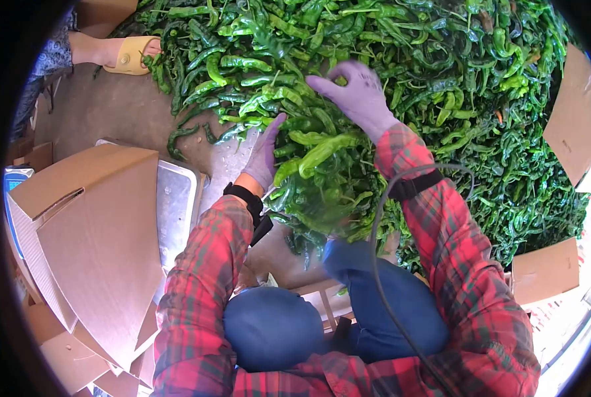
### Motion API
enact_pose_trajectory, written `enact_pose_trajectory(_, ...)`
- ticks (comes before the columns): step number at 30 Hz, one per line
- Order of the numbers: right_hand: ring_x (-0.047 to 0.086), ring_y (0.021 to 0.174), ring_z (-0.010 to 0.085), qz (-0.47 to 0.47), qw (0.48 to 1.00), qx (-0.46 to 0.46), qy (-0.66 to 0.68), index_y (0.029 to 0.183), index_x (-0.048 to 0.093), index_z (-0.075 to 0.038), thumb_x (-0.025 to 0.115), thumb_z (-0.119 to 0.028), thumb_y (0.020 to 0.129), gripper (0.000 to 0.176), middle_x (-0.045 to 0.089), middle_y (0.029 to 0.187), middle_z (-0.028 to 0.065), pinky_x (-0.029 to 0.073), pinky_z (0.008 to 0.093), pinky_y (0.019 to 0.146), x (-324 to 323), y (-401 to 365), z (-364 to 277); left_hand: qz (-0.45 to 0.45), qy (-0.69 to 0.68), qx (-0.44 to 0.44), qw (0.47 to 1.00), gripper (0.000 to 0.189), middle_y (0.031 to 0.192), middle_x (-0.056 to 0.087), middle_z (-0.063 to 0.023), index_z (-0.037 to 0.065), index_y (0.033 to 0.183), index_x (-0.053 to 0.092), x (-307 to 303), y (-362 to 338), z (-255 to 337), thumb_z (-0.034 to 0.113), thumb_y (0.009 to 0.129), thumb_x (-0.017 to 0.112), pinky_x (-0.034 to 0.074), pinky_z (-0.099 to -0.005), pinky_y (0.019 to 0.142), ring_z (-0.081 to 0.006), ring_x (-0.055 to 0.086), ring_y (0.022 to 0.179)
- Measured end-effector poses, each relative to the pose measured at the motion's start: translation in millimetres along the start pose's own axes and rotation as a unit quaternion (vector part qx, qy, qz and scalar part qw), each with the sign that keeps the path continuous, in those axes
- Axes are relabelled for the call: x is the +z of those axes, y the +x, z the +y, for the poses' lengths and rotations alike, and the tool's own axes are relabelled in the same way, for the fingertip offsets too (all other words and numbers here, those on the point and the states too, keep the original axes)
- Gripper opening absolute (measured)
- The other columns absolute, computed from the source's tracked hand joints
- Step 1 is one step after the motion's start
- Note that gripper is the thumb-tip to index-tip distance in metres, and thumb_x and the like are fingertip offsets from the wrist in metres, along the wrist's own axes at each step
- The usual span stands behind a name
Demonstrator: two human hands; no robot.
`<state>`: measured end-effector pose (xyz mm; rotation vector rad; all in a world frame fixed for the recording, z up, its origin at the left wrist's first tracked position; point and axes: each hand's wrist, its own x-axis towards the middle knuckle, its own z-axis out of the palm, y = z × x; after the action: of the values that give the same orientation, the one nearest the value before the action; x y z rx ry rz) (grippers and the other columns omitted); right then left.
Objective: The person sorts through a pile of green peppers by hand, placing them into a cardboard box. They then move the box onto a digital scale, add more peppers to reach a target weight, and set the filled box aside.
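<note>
A big heap of long green peppers [289, 86] spreads out in front of me. My left hand [263, 157], in a light purple glove, is at the heap's near left edge with its fingers stretched out against the peppers. Above the pile, my right hand [360, 99], gloved the same way, has its thumb apart from its loosely curled fingers, and nothing shows in it. Larger, lighter green peppers [325, 151] lie between my two hands. Just above my knees, some peppers [325, 215] are blurred.
At left stands an open cardboard box [100, 245] beside a metal tray [176, 192]. Another person's foot in a yellow sandal [131, 55] is by the heap's upper left. Cardboard flaps [577, 119] edge the right side. A cable [376, 251] runs across my right arm.
</note>
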<state>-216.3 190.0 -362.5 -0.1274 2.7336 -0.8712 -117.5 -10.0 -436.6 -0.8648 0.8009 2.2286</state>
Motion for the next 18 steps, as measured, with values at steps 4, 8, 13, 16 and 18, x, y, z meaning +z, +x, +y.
enact_pose_trajectory(4,0.062,0.102,0.0316,-0.070,0.953,-0.079,-0.285,0.102,0.067,-0.008,0.067,-0.055,0.079,0.053,0.065,0.105,0.0133,0.050,0.0427,0.088,25,0,-62,-0.052,-0.007,0.021,0.998,0.043,0.117,0.066,-0.0073,0.012,0.126,0.060,-22,14,-10,0.041,0.094,0.059,0.052,-0.0366,0.090,-0.0224,0.065,0.103)
enact_pose_trajectory(8,0.061,0.104,0.0310,-0.036,0.962,-0.110,-0.246,0.110,0.063,-0.005,0.063,-0.042,0.088,0.043,0.062,0.112,0.0140,0.051,0.0422,0.085,42,0,-46,-0.048,0.304,0.105,0.946,0.054,0.122,0.061,-0.0126,0.009,0.138,0.046,-72,27,-7,0.016,0.086,0.062,0.047,-0.0369,0.097,-0.0292,0.060,0.110)
enact_pose_trajectory(13,0.065,0.097,0.0250,-0.032,0.967,0.075,0.240,0.113,0.060,-0.003,0.058,-0.031,0.095,0.033,0.064,0.115,0.0114,0.053,0.0386,0.084,-55,-26,-16,-0.065,0.666,0.340,0.661,0.097,0.138,0.046,-0.0226,0.009,0.148,0.032,-57,-45,11,0.006,0.063,0.078,0.038,-0.0399,0.108,-0.0388,0.045,0.126)
enact_pose_trajectory(16,0.067,0.099,0.0280,-0.053,0.749,0.157,0.642,0.117,0.057,-0.004,0.057,-0.026,0.098,0.030,0.066,0.113,0.0110,0.055,0.0442,0.090,-126,-91,-22,-0.033,0.765,0.293,0.572,0.069,0.145,0.041,-0.0242,0.013,0.147,0.037,-58,-56,19,0.005,0.082,0.060,0.032,-0.0392,0.112,-0.0373,0.038,0.135)
enact_pose_trajectory(18,0.066,0.102,0.0309,-0.068,0.659,0.118,0.739,0.118,0.057,-0.004,0.056,-0.025,0.099,0.028,0.066,0.112,0.0115,0.055,0.0478,0.092,-165,-138,-14,-0.016,0.778,0.220,0.588,0.061,0.147,0.041,-0.0212,0.016,0.148,0.038,-46,-68,30,0.025,0.092,0.059,0.028,-0.0378,0.114,-0.0333,0.036,0.138)
